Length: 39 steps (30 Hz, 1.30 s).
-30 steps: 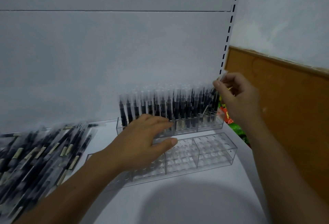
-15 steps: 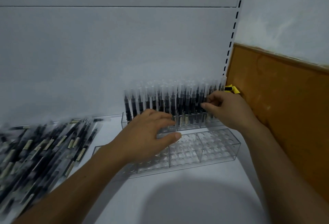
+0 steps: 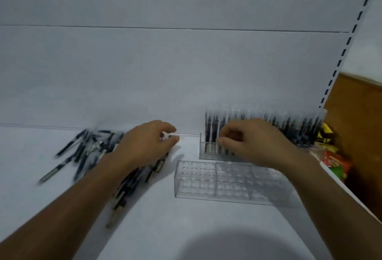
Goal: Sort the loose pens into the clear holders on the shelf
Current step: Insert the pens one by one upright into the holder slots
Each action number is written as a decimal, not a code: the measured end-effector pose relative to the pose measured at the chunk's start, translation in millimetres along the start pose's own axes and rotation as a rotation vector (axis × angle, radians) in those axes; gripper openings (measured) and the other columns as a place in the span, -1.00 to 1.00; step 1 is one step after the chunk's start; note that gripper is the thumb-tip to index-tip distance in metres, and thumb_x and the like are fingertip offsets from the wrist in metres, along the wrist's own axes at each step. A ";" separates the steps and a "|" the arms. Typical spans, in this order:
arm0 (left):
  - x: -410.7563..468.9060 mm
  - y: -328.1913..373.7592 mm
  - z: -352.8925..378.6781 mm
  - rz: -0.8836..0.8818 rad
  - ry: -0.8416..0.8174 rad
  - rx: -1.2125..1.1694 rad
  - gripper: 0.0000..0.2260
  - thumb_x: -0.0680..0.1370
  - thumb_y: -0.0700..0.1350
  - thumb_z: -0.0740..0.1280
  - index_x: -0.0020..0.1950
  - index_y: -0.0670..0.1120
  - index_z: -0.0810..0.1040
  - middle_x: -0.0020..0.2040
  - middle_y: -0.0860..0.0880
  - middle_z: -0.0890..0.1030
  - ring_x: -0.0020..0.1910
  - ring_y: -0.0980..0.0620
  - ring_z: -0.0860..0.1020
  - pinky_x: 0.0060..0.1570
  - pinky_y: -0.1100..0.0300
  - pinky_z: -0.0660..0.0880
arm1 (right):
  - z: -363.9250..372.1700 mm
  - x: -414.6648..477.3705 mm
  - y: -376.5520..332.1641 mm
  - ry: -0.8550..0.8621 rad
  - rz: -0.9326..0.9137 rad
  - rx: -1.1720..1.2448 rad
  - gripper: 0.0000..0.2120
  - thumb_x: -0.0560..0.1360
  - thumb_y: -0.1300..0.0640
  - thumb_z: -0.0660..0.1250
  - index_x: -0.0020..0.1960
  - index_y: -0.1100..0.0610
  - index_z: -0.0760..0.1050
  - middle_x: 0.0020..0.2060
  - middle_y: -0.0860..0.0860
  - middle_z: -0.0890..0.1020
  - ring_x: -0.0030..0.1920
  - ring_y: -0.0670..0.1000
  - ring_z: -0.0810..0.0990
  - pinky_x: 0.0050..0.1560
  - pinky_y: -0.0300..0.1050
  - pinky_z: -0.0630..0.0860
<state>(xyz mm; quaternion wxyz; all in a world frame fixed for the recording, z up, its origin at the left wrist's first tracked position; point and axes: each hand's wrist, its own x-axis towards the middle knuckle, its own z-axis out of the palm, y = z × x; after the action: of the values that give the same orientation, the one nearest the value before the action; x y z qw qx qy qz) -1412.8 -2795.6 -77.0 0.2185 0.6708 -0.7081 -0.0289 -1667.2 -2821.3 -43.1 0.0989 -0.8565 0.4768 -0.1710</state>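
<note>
Rear holder (image 3: 208, 152) full w/ pens (image 3: 289, 127); front holder (image 3: 198, 179) empty.

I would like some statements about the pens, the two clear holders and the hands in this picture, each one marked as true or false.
1. The front clear holder has no pens in it. True.
2. The loose pens lie to the right of both holders. False: they lie to the left, partly under the left forearm.
3. The back clear holder holds upright pens. True.
4. The right hand is at the back holder. True.
5. The left hand rests on the front holder. False: it is over the loose pens, apart from both holders.
6. The colourful packets sit left of the pile. False: they are at the far right.
</note>
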 end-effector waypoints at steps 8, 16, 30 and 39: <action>-21.2 -61.4 -20.9 -0.210 -0.196 0.214 -0.70 0.51 0.18 0.31 0.19 0.11 0.57 0.12 0.08 0.61 -0.03 0.06 0.53 -0.09 0.21 0.44 | 68.4 78.6 -92.4 -0.187 -0.132 -0.227 -0.73 0.60 -0.03 0.22 0.21 0.06 0.52 0.10 0.06 0.60 0.04 0.10 0.55 -0.08 -0.11 0.41; -3.1 -53.2 -5.1 -0.210 -0.181 0.175 -0.62 0.47 0.21 0.34 0.15 0.01 0.59 0.07 0.03 0.62 0.00 0.02 0.56 0.00 0.12 0.51 | 103.3 108.3 -86.2 -0.387 0.013 -0.190 -0.88 0.49 0.06 0.34 -0.04 0.09 0.57 -0.21 0.04 0.62 -0.28 0.01 0.54 -0.32 -0.17 0.45; 42.1 -51.1 12.0 -0.361 -0.253 0.082 -0.77 0.44 0.00 0.39 -0.31 -0.11 0.46 -0.36 -0.03 0.51 -0.38 0.04 0.47 -0.43 0.23 0.32 | 107.0 108.8 -82.3 -0.320 0.066 -0.078 -0.86 0.43 0.07 0.40 -0.22 0.06 0.45 -0.19 0.01 0.61 -0.18 0.03 0.55 -0.29 -0.17 0.43; 38.7 -54.1 7.7 -0.437 -0.157 -0.222 -0.93 0.44 -0.16 0.38 -0.19 -0.15 0.57 -0.26 -0.12 0.57 -0.32 -0.06 0.48 -0.28 0.18 0.41 | 93.5 103.3 -74.8 -0.115 0.160 0.298 -0.87 0.44 0.21 0.36 -0.15 0.13 0.39 -0.14 0.20 0.67 -0.14 0.15 0.67 0.01 0.16 0.61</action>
<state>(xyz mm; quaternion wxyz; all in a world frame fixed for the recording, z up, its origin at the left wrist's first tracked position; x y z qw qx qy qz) -1364.9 -2840.2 -91.5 0.2234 0.7754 -0.5538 -0.2050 -1522.2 -2869.3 -83.9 0.2652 -0.8000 0.5066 -0.1818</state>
